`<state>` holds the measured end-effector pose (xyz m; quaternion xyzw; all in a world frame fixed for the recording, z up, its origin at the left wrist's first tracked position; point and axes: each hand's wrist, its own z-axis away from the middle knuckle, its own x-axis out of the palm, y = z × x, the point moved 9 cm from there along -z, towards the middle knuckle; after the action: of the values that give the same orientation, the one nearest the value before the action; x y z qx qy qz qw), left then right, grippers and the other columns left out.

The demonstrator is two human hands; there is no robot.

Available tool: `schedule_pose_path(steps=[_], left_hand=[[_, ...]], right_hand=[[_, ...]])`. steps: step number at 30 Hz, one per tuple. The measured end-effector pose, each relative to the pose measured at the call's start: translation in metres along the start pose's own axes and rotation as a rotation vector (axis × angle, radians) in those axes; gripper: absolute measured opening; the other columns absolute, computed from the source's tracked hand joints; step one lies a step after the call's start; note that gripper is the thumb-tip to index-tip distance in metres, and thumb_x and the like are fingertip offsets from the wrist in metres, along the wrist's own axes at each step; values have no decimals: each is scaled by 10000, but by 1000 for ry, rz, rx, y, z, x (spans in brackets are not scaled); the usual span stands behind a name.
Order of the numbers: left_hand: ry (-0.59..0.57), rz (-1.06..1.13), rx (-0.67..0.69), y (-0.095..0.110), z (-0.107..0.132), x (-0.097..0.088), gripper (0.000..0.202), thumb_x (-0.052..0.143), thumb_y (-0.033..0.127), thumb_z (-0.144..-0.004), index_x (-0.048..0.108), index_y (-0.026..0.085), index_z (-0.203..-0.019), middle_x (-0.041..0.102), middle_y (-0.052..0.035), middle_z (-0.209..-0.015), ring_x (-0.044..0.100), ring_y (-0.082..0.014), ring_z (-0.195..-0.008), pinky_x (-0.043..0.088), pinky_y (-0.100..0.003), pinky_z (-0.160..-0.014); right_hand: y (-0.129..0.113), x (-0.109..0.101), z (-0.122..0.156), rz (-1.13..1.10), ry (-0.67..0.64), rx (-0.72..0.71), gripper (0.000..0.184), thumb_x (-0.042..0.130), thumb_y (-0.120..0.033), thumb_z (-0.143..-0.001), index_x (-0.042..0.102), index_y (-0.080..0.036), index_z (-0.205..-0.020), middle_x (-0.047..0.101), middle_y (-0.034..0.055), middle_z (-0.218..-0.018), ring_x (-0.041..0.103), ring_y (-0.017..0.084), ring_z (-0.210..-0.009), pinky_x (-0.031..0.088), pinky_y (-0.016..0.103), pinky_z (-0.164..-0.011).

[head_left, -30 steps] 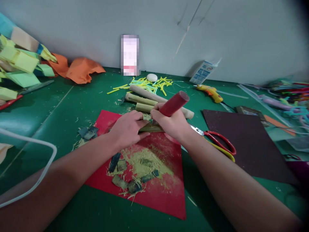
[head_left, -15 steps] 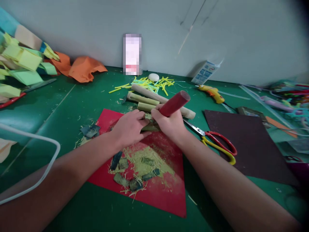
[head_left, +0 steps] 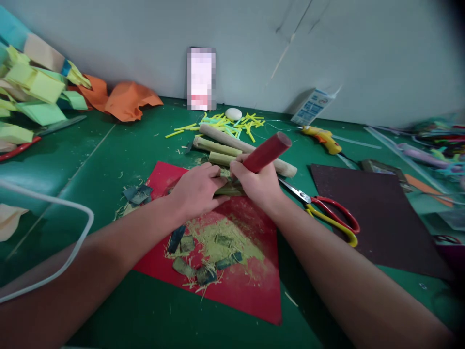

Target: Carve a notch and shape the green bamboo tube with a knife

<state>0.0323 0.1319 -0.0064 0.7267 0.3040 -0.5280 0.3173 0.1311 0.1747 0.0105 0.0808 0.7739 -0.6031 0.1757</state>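
My right hand [head_left: 259,184] is wrapped round a tool with a thick reddish-brown handle [head_left: 269,151], which slants up and to the right. The tool's working end is hidden by my fingers. Under it a greenish stalk piece [head_left: 232,190] lies across the top of a red sheet [head_left: 257,300]. The fingers of my left hand [head_left: 198,189] press and hold the stalk's left part, close to my right fingertips. Pale green shavings [head_left: 232,237] and dark green peel scraps [head_left: 183,267] are scattered on the sheet nearer to me.
Pale stalk lengths [head_left: 220,159] lie just behind my hands, with cut yellow strips [head_left: 181,130] beyond. Scissors [head_left: 334,215] rest to the right, partly over a dark brown sheet [head_left: 370,218]. A yellow glue gun [head_left: 323,139] is farther back. A white cable [head_left: 85,228] loops at left.
The whole view has shifted slightly. Both hands, the handled tool and the stalk piece keep nearly the same places.
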Motion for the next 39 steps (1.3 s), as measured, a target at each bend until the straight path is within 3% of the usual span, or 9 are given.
schedule_pose_path(steps=[13,17,21,28,34,39], left_hand=[[8,-7,2,0,0,1,328,597,427,-883,702,159,-1041,634,-90,-977,554,-252,-934,472,-384,-802],[24,30,16,1,0,0,299,587,408,-893,700,173,-1037,644,-94,-1027,561,-260,-995,473,-398,-874],[5,96,-11,-2,-1,2,302,586,439,-894,703,190,-1018,654,-83,-1049,577,-259,-999,490,-383,-832],[-4,83,-23,-1,0,0,306,603,404,-892,720,158,-1032,659,-109,-1071,571,-288,-1071,497,-442,-929],[4,41,-13,-1,0,0,329,615,420,-885,716,166,-1068,654,-101,-1044,577,-277,-1046,493,-427,-940],[15,8,20,2,-1,0,345,618,421,-881,706,145,-1066,654,-106,-1038,575,-277,-1012,491,-416,-888]], right_hand=[[-1,2,0,35,-27,-1,198,542,-220,-734,457,-203,-556,459,-32,-556,418,108,-559,350,283,-542],[-3,7,2,156,-95,3,237,545,-254,-749,427,-210,-548,454,-25,-548,397,110,-552,345,291,-543],[-13,15,6,309,-117,-82,232,575,-289,-745,458,-214,-559,468,-14,-553,403,122,-553,324,305,-548],[-6,7,8,291,55,113,298,607,-348,-717,404,-231,-533,413,-13,-499,350,118,-484,279,302,-467],[0,4,2,192,26,129,283,561,-252,-690,336,-232,-519,386,-30,-499,338,101,-485,280,296,-446],[4,4,-7,167,-24,193,171,529,-222,-654,426,-215,-518,429,-28,-495,394,106,-488,292,287,-442]])
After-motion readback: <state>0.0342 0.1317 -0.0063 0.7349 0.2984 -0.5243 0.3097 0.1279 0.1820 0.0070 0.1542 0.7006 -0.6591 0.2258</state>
